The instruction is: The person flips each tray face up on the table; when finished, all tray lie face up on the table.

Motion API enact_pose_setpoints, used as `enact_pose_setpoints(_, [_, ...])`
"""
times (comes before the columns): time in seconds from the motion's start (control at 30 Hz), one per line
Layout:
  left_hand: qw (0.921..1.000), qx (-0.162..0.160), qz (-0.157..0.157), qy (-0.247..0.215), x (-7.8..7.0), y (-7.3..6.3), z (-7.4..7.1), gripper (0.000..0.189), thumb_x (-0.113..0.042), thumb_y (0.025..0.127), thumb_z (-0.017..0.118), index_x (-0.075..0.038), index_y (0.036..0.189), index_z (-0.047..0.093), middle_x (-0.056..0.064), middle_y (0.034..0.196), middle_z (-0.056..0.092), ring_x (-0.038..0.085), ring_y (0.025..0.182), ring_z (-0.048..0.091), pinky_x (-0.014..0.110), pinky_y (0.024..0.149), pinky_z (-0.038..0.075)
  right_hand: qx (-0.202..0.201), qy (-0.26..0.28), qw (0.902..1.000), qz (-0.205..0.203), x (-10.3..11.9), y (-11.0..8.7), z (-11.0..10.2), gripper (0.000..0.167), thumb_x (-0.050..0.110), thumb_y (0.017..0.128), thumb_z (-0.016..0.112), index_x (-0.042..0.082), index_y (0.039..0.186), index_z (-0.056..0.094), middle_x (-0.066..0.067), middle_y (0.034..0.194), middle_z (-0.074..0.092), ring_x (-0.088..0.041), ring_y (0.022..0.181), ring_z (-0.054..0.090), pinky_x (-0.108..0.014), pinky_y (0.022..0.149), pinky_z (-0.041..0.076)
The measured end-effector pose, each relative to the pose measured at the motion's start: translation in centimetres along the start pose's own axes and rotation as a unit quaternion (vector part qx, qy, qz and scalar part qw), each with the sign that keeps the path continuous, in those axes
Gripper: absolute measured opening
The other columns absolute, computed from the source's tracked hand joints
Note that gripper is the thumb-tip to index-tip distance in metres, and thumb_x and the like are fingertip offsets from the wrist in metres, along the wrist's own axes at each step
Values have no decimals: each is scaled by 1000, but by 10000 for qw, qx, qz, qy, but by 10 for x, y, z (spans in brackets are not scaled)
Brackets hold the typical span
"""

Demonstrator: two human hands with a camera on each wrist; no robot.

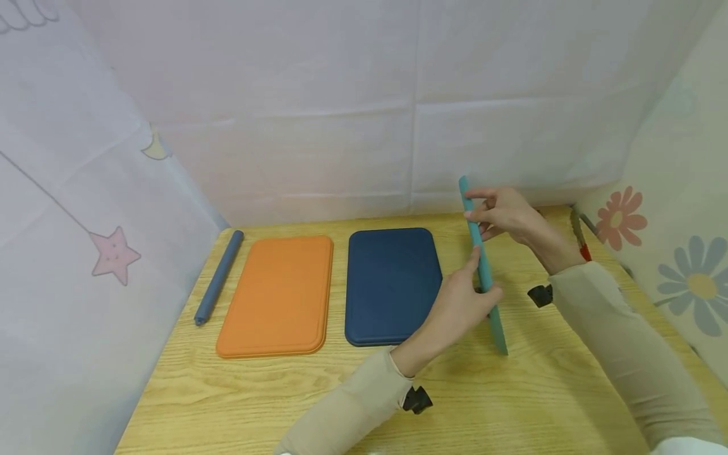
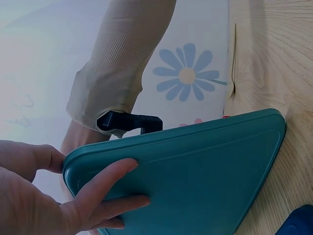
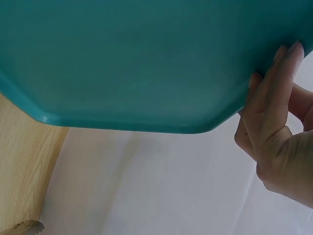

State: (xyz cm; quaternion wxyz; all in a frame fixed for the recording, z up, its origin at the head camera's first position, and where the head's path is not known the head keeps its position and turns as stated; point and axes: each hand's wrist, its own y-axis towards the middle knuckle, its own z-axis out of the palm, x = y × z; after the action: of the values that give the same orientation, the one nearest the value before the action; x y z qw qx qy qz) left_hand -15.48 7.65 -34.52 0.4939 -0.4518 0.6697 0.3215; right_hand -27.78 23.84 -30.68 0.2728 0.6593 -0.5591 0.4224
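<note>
Okay, both hands pinch the teal board [image 1: 485, 273]: left hand [image 1: 455, 303] at its seven o'clock, right hand [image 1: 506, 215] at its one. It's on edge, long axis roughly twelve-to-six; navy board [image 1: 392, 284] at nine, left hand nearer.

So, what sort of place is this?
Probably a small screened-off tabletop workspace, though I can't tell what building: a creased, pale fabric-like sheet hangs behind a yellowish wood-grain table, and a flat, round-cornered teal tray is held there.
</note>
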Motion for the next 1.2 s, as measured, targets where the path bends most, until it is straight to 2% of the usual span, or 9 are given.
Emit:
enact_pose_setpoints(0.23, [9999,-125,4,-18,5,-1,-2,72,-15,95,57,-20,155,19,7,46,55,16,39,56,22,33,29,127,88,9999,-49,0,1,7,59,13,95,62,3,148,36,-16,99,62,-21,63,63,-38,63,58])
enact_pose_setpoints(0.37, [9996,-164,-185,-121,8,-2,-1,72,-14,94,57,-17,155,19,6,59,65,13,45,62,23,34,31,256,132,9996,-2,-6,-4,4,63,21,98,59,5,151,29,-24,108,62,-24,69,67,-39,65,58])
enact_pose_setpoints(0.43, [9992,-185,-285,-211,10,-2,0,72,-13,93,58,-17,155,20,8,73,71,11,48,63,24,36,34,271,29,9996,32,-14,-7,0,65,27,99,56,4,152,26,-27,113,61,-24,72,69,-38,67,58])
enact_pose_setpoints(0.5, [9987,-199,-344,-317,10,-1,0,72,-13,93,58,-17,155,20,13,88,73,11,49,64,24,39,42,264,-75,9996,75,-24,-11,-5,66,30,100,53,2,152,24,-31,116,59,-24,76,70,-38,69,58])
enact_pose_setpoints(0.63, [9978,-267,-349,-489,12,2,-2,72,-12,93,58,-16,155,22,17,103,70,13,49,65,27,49,53,268,-208,9990,305,-55,-15,-15,67,32,101,50,-4,151,22,-35,123,54,-31,88,70,-39,73,58])
enact_pose_setpoints(0.73, [9973,-302,-356,-571,13,4,-3,72,-11,93,58,-14,155,22,17,100,71,16,48,65,28,51,54,325,-292,9976,536,-86,-18,-19,67,30,102,49,-8,149,21,-37,126,51,-38,98,66,-40,77,57])
enact_pose_setpoints(0.9, [9947,-319,-411,-884,18,4,-4,73,-9,93,57,-15,155,20,10,134,57,18,51,67,28,53,55,580,-563,9924,928,-130,-26,-17,67,28,103,48,-14,147,20,-39,132,45,-45,108,60,-46,82,55])
enact_pose_setpoints(1.0, [9912,-304,-433,-1210,20,3,-5,73,-7,93,57,-15,155,19,6,147,44,23,58,70,29,55,56,777,-646,9887,1108,-146,-31,-14,68,28,102,48,-16,146,19,-40,136,40,-45,108,59,-48,83,54])
enact_pose_setpoints(1.2, [9808,-285,-420,-1884,22,0,-8,73,-5,93,56,-15,155,18,10,148,41,28,75,71,34,60,58,894,-487,9876,1192,-158,-35,-13,66,22,102,50,-16,146,19,-41,136,40,-42,104,62,-48,81,55])
